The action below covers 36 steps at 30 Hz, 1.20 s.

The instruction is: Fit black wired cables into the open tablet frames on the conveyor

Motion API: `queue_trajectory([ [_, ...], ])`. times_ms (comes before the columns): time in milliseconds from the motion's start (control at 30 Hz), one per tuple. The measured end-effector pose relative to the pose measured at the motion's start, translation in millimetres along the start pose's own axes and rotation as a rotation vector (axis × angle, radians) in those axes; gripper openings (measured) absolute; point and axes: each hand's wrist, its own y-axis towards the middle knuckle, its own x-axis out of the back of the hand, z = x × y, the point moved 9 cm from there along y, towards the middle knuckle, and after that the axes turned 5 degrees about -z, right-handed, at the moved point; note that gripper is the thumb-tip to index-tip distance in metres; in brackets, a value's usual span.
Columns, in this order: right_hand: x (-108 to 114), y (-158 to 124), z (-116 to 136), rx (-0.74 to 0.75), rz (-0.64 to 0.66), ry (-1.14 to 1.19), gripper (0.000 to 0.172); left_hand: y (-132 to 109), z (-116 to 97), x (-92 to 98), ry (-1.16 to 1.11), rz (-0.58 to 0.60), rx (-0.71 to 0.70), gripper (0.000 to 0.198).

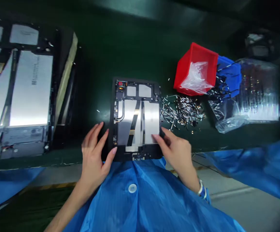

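Most fingers of the right hand (pixel 178 151) are hidden. The tablet stack (pixel 32 90) — cut off at the left edge

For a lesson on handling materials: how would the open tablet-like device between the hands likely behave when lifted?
The open tablet-like device would probably stay stiff, being a flat, framed slab. Its exposed ribbon cable looks thin, so it might snag or tear. Rolling seems unlikely, given the broad shape and straight sides.

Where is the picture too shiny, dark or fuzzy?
Head view: glare whitens silver parts of the left tablet and, more mildly, the middle tablet; head view: the table darkens toward the top right corner; head view: the clear plastic package looks blurry.
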Motion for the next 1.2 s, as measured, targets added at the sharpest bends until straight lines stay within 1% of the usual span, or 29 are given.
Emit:
queue_trajectory([
  [67, -12, -5, 1, -0.024, 0.097, 0.102, 0.049, -5, -3, -2.7, -0.122, 0.043, 0.084, 0.048],
  [133, -12, -3, 6, -0.032, 0.119, 0.233, 0.049, -6, -3, -3.5, -0.302, 0.094, 0.221, 0.052],
  [200, -5, 2, 9, -0.009, 0.111, 0.376, 0.048, -3, -1, -2.2, -0.49, 0.114, 0.382, 0.053],
  [233, 0, 6, 9, 0.006, 0.099, 0.451, 0.047, 1, 0, -0.5, -0.571, 0.098, 0.454, 0.052],
  [300, 10, 17, -1, 0.012, 0.039, 0.574, 0.042, 18, 3, 2.8, -0.683, 0.029, 0.545, 0.048],
  [333, 16, 24, -10, -0.001, -0.021, 0.602, 0.039, 31, 4, 1.8, -0.72, 0.0, 0.561, 0.045],
  [400, 27, 39, -30, -0.022, -0.157, 0.557, 0.029, 66, 7, -7.9, -0.784, -0.015, 0.526, 0.041],
  [433, 31, 47, -37, -0.017, -0.206, 0.488, 0.024, 88, 10, -15.8, -0.805, -0.01, 0.485, 0.04],
  [467, 33, 55, -40, 0.001, -0.228, 0.402, 0.018, 112, 15, -25.4, -0.816, 0.002, 0.434, 0.04],
  [500, 32, 62, -41, 0.028, -0.218, 0.307, 0.014, 138, 22, -34.6, -0.809, 0.001, 0.374, 0.039],
  [533, 29, 69, -39, 0.058, -0.183, 0.212, 0.013, 165, 31, -43.2, -0.782, -0.015, 0.32, 0.036],
  [567, 25, 74, -36, 0.085, -0.135, 0.121, 0.012, 193, 41, -55.1, -0.75, 0.003, 0.283, 0.034],
  [667, 15, 81, -23, 0.148, -0.008, -0.097, 0.015, 273, 81, -87.1, -0.642, 0.028, 0.278, 0.031],
  [700, 14, 82, -19, 0.161, 0.018, -0.146, 0.016, 298, 95, -94.2, -0.623, 0.019, 0.299, 0.03],
  [733, 13, 82, -16, 0.169, 0.038, -0.184, 0.017, 320, 105, -98.8, -0.591, 0.013, 0.285, 0.032],
  [767, 12, 82, -13, 0.173, 0.054, -0.211, 0.018, 340, 112, -102.2, -0.554, 0.021, 0.253, 0.034],
  [800, 12, 82, -11, 0.175, 0.068, -0.23, 0.018, 356, 120, -103.9, -0.525, 0.017, 0.25, 0.037],
  [867, 11, 85, -6, 0.175, 0.098, -0.257, 0.02, 376, 134, -102.9, -0.492, -0.01, 0.267, 0.042],
  [933, 9, 88, -2, 0.178, 0.138, -0.286, 0.022, 379, 142, -97.9, -0.483, -0.063, 0.305, 0.049],
  [1000, 7, 93, 3, 0.201, 0.177, -0.312, 0.024, 364, 142, -85.3, -0.483, -0.206, 0.325, 0.059],
  [1033, 6, 95, 7, 0.223, 0.197, -0.323, 0.024, 351, 138, -77.0, -0.491, -0.306, 0.321, 0.063],
  [1100, 2, 100, 16, 0.273, 0.237, -0.347, 0.026, 314, 120, -61.8, -0.525, -0.495, 0.257, 0.068],
  [1133, 0, 102, 20, 0.29, 0.256, -0.364, 0.026, 294, 105, -58.6, -0.544, -0.527, 0.193, 0.067],
  [1200, -3, 108, 25, 0.302, 0.283, -0.408, 0.027, 256, 68, -58.7, -0.545, -0.488, 0.05, 0.059],
])
